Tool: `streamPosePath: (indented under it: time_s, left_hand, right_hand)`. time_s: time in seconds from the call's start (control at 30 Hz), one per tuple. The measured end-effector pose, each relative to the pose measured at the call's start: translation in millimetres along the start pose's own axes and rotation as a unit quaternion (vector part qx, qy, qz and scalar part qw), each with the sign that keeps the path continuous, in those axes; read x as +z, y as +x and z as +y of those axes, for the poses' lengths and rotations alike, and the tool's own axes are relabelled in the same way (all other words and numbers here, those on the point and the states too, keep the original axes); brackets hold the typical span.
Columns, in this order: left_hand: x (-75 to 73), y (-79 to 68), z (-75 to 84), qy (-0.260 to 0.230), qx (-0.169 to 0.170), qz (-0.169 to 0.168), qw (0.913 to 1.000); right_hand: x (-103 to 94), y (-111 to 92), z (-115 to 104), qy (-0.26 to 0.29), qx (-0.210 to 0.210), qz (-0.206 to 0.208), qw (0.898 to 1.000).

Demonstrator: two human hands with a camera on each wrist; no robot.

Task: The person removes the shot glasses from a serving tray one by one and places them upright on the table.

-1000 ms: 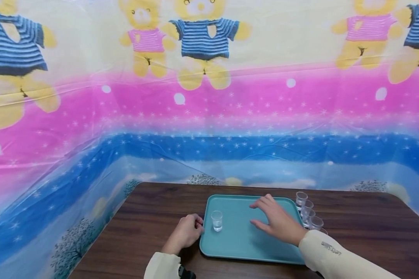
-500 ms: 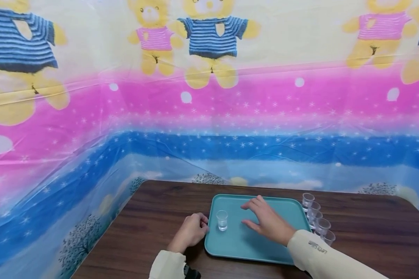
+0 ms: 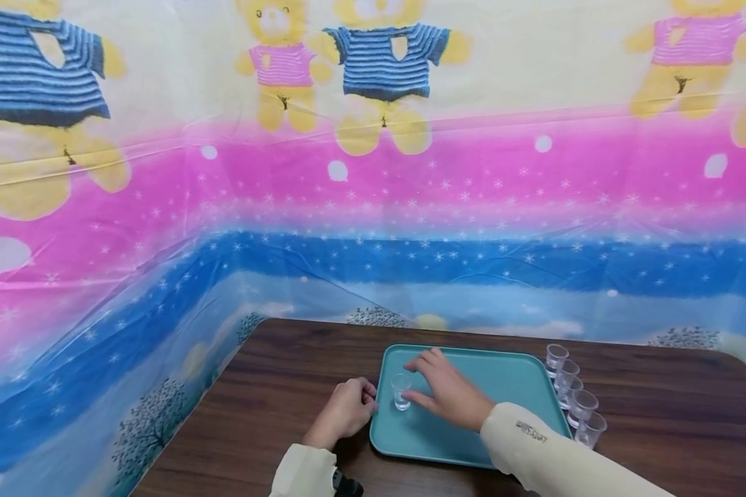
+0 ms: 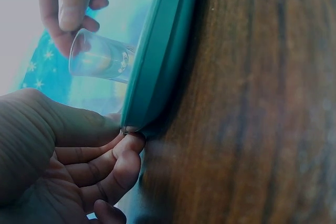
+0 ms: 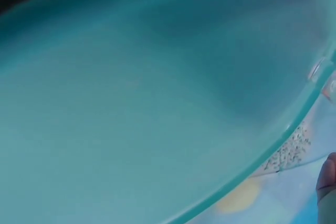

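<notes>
A small clear shot glass (image 3: pixel 401 395) stands upright near the left end of a teal tray (image 3: pixel 466 442). My right hand (image 3: pixel 450 390) reaches over the tray from the right, thumb and fingers spread apart at either side of the glass. In the left wrist view, the right fingertips come right at the rim of the shot glass (image 4: pixel 97 59). My left hand (image 3: pixel 348 407) is at the tray's left edge. Its thumb (image 4: pixel 86 127) lies on the rim with the fingers curled beneath, pinching the tray. The right wrist view is mostly filled by the tray (image 5: pixel 131 108).
Several more clear shot glasses (image 3: pixel 583 407) stand in a row on the brown wooden table (image 3: pixel 273 386), along the tray's right side. A patterned cloth (image 3: pixel 373 262) with bears and snowflakes hangs behind and to the left of the table.
My right hand has moved left across the tray to the shot glass. The left hand stays at the tray's edge. The whole scene has shifted slightly right in the head view.
</notes>
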State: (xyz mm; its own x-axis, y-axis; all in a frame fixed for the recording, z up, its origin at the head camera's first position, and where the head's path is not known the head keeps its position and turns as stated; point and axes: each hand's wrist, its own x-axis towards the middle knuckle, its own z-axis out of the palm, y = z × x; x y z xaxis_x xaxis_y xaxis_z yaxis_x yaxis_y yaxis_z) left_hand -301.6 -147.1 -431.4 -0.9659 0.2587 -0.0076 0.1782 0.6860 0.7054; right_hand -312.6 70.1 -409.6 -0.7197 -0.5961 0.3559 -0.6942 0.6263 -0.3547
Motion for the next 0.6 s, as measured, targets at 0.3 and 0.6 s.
streamPosePath:
  time_s: [0.3, 0.6]
  left_hand:
    - [-0.1, 0.1, 2.3, 0.006, 0.007, 0.003, 1.0]
    - [-1.2, 0.4, -0.5, 0.0, -0.005, 0.0, 1.0]
  right_hand:
    - [11.2, 7, -5, -0.022, 0.003, 0.01, 1.0]
    - [11.3, 6, -5, -0.002, 0.003, -0.004, 1.0]
